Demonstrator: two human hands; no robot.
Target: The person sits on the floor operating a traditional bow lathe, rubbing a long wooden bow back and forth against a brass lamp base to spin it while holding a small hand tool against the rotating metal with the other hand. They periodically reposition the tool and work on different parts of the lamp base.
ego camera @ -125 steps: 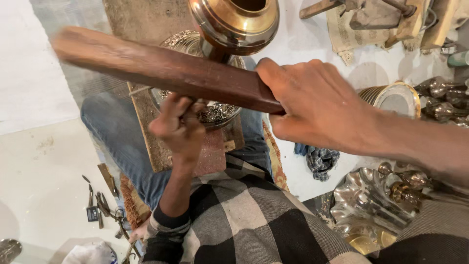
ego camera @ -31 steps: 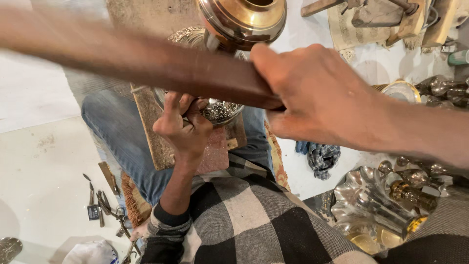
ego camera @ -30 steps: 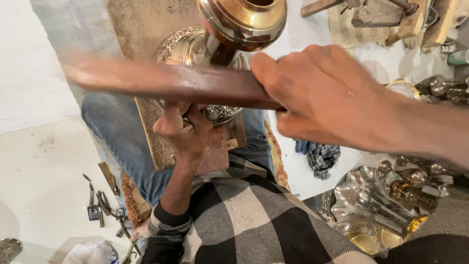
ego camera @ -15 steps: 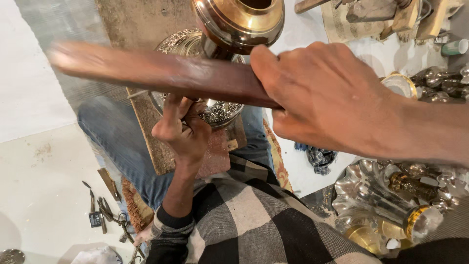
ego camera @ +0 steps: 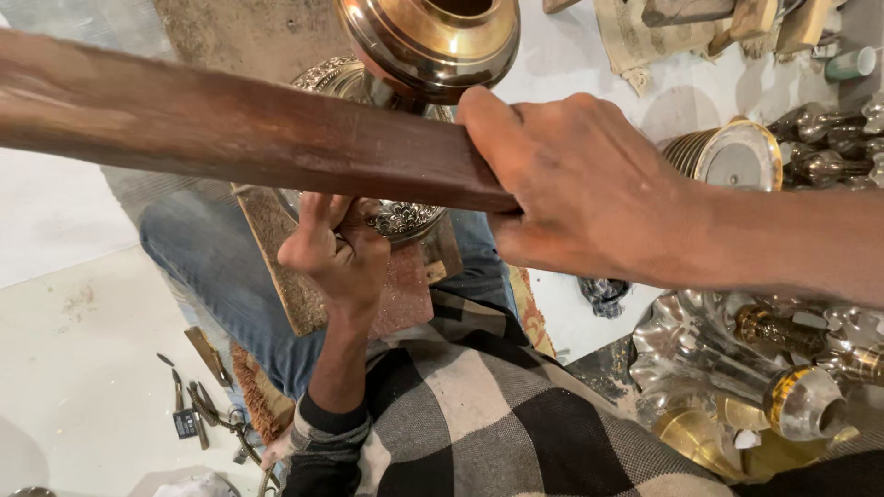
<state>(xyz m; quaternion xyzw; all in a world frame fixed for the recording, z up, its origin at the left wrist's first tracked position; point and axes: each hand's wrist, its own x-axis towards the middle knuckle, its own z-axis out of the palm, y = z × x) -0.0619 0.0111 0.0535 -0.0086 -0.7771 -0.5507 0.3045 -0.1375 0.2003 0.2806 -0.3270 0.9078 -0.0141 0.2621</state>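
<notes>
Over on the left, small metal punches and chisels (ego camera: 198, 410) are lying scattered on the pale floor (ego camera: 74, 350), just beside the person's jeans-clad leg (ego camera: 216, 276). A worn wooden board (ego camera: 285, 267) is resting across that leg. Above it all, a long dark wooden bar (ego camera: 230, 133) is crossing the view from the left edge toward the middle, blocking much of what lies beneath. The left hand (ego camera: 336, 253) is curling under the bar, its grip closed around something small that I cannot make out, pressed against the embossed silver vessel (ego camera: 396, 216) sitting on the lap. The vessel's polished brass top (ego camera: 428, 41) is showing above the bar. The right hand (ego camera: 580, 189) is wrapping its grip tight around the bar's near end, fingers clamped on the wood. Further right, a ribbed brass cup (ego camera: 727, 156) is standing on the floor, and a heap of shiny silver and brass pieces (ego camera: 764, 368) is lying near the checked shirt (ego camera: 497, 414).
</notes>
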